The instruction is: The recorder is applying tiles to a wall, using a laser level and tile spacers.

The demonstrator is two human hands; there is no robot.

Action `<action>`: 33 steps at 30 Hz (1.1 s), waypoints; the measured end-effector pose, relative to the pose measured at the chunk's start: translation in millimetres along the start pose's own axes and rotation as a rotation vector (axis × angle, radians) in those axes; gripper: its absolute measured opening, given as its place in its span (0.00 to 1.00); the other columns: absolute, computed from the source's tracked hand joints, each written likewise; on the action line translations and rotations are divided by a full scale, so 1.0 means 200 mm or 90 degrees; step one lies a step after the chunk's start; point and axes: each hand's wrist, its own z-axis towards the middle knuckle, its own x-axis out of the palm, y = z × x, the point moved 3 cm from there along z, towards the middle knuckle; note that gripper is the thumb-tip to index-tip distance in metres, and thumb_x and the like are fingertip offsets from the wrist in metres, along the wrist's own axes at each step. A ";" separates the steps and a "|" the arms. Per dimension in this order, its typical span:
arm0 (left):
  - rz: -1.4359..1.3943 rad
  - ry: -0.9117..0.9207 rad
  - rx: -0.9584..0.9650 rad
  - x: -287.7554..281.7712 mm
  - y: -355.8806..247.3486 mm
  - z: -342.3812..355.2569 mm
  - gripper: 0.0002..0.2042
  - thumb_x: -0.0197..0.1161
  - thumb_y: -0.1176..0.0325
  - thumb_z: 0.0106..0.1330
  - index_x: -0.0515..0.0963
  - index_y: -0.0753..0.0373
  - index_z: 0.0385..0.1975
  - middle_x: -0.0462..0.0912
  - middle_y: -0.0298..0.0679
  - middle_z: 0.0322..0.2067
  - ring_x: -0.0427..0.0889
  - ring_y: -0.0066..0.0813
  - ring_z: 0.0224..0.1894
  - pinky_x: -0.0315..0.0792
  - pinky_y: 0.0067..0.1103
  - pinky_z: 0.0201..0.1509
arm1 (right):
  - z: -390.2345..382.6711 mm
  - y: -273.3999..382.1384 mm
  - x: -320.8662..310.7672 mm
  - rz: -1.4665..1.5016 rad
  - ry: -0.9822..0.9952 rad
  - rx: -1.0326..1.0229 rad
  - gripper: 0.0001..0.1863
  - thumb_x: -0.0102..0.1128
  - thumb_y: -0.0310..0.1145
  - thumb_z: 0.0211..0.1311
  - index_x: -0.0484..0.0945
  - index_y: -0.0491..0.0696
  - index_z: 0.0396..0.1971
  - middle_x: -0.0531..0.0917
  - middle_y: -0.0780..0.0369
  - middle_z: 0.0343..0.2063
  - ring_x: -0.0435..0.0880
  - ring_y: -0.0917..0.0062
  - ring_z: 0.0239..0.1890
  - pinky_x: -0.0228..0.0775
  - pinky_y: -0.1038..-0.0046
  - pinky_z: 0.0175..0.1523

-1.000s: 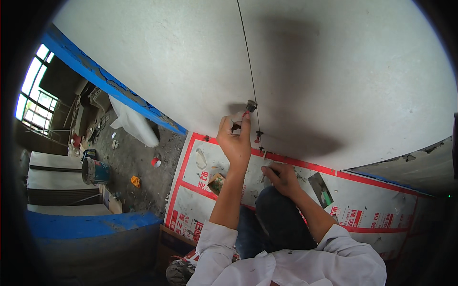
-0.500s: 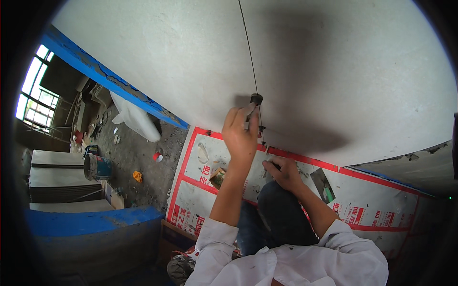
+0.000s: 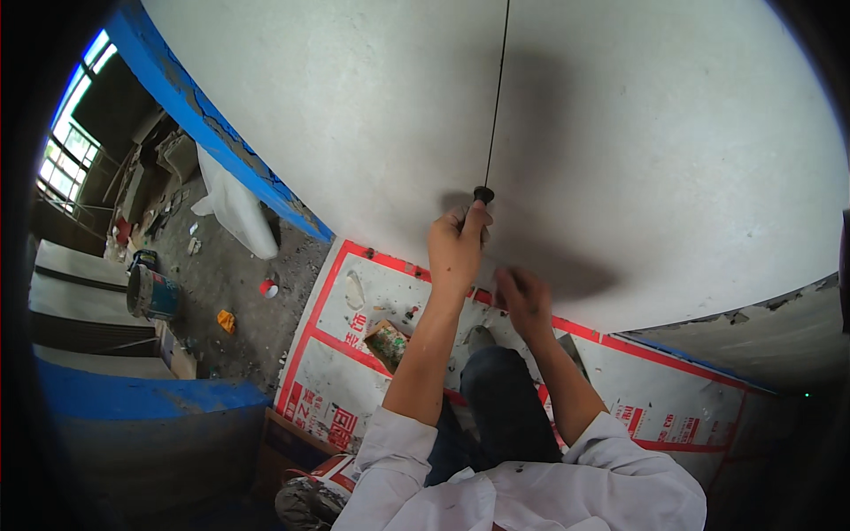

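Observation:
My left hand grips a small dark round-headed tool against the large pale wall panel, right on the thin dark joint line that runs up the panel. My right hand is a little below and to the right, near the panel's bottom, with curled fingers; whether anything sits in them is hidden. My knee in dark trousers is beneath both hands, over protective sheeting with red print and red bands.
A small grimy box lies on the sheeting. At left, a blue edge band borders the panel; beyond are a bucket, white plastic sheet, red and yellow scraps, stacked boards and a window. A blue-topped ledge stands lower left.
My view has shifted somewhat. My left hand stays on the tool at the joint, its fingers now wrapped differently. My right hand has risen from beside my knee toward the panel's bottom.

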 end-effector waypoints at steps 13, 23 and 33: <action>-0.034 0.038 -0.019 -0.02 0.04 0.00 0.17 0.64 0.62 0.82 0.85 0.68 0.30 0.81 0.33 0.20 0.77 0.19 0.18 0.67 0.20 0.20 | 0.39 0.43 0.20 0.433 -0.133 0.169 0.19 0.66 0.43 0.80 0.83 0.46 0.29 0.73 0.70 0.16 0.67 0.82 0.13 0.54 0.72 0.17; -0.018 -0.015 0.054 -0.03 0.11 0.02 0.16 0.64 0.62 0.82 0.89 0.71 0.43 0.82 0.30 0.24 0.74 0.14 0.22 0.66 0.20 0.24 | 0.41 0.38 0.25 0.418 -0.196 0.163 0.20 0.67 0.42 0.80 0.82 0.47 0.26 0.75 0.72 0.17 0.66 0.87 0.14 0.53 0.74 0.19; -0.031 0.007 0.072 -0.04 0.07 0.01 0.15 0.66 0.62 0.81 0.87 0.69 0.36 0.81 0.29 0.22 0.73 0.15 0.22 0.65 0.20 0.25 | 0.40 0.37 0.26 0.516 -0.129 0.123 0.18 0.60 0.44 0.84 0.87 0.46 0.37 0.78 0.71 0.22 0.68 0.88 0.18 0.58 0.78 0.23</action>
